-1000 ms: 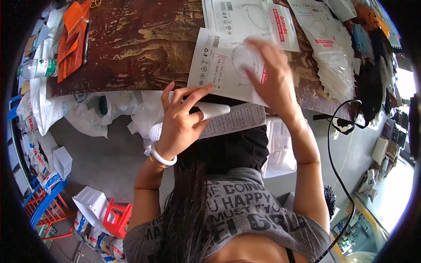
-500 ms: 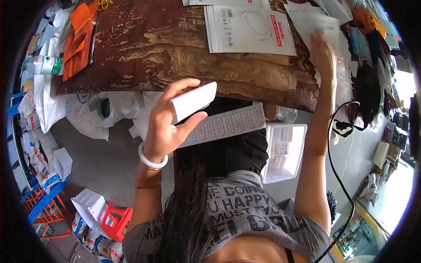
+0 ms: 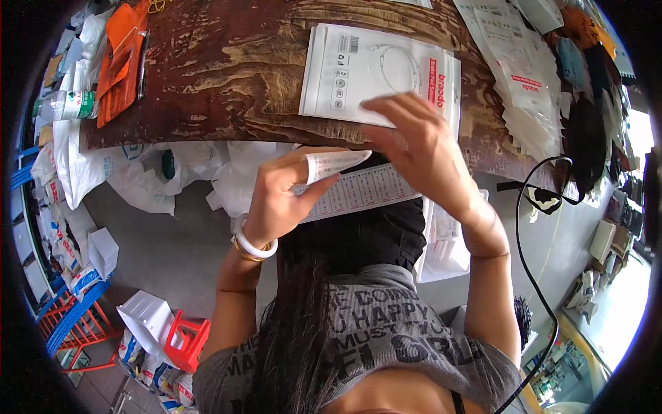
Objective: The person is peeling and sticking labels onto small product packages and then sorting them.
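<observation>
My left hand (image 3: 279, 200) pinches a small white label strip (image 3: 334, 163) between thumb and fingers, just above a printed sheet of labels (image 3: 369, 190) lying on my lap. A white flat packet with a red stripe (image 3: 358, 72) rests on the dark wooden table (image 3: 227, 76) near its front edge. Over the packet's near edge is my right hand (image 3: 420, 148), fingers spread and blurred, with nothing visible in it. The two hands are close together, the label's tip almost reaching the right fingers.
A pile of clear and white packets (image 3: 524, 76) covers the table's right side. An orange folder with a pen (image 3: 121, 62) and a water bottle (image 3: 65, 105) sit far left. A white tray (image 3: 445, 241) is beside my right thigh, with a black cable (image 3: 527, 228) nearby and a red stool (image 3: 183, 338) below left.
My right hand has come back from the packet pile at far right to the packet in front of me. The left hand has lowered and tilted the label strip.
</observation>
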Action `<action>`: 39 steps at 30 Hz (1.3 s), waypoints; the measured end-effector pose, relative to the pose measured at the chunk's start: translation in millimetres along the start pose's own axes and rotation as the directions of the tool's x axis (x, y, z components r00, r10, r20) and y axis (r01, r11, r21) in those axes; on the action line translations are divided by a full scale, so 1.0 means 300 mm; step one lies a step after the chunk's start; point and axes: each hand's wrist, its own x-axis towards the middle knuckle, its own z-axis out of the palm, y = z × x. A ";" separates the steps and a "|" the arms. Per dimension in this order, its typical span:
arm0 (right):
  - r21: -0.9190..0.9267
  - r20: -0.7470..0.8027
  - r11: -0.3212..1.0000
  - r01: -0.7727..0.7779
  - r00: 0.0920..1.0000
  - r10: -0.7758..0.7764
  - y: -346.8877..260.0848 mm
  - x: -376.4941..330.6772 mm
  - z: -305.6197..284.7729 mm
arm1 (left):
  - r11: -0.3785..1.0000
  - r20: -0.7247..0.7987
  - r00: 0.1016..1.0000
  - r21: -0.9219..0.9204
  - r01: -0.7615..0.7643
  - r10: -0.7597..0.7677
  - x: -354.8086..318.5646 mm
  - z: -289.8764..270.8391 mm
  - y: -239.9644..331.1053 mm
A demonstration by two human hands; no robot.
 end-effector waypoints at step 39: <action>0.190 -0.097 0.977 -0.093 0.989 0.112 0.269 -0.114 -0.111 | 0.889 -0.077 0.984 0.444 -0.111 0.162 -0.039 0.020 -0.106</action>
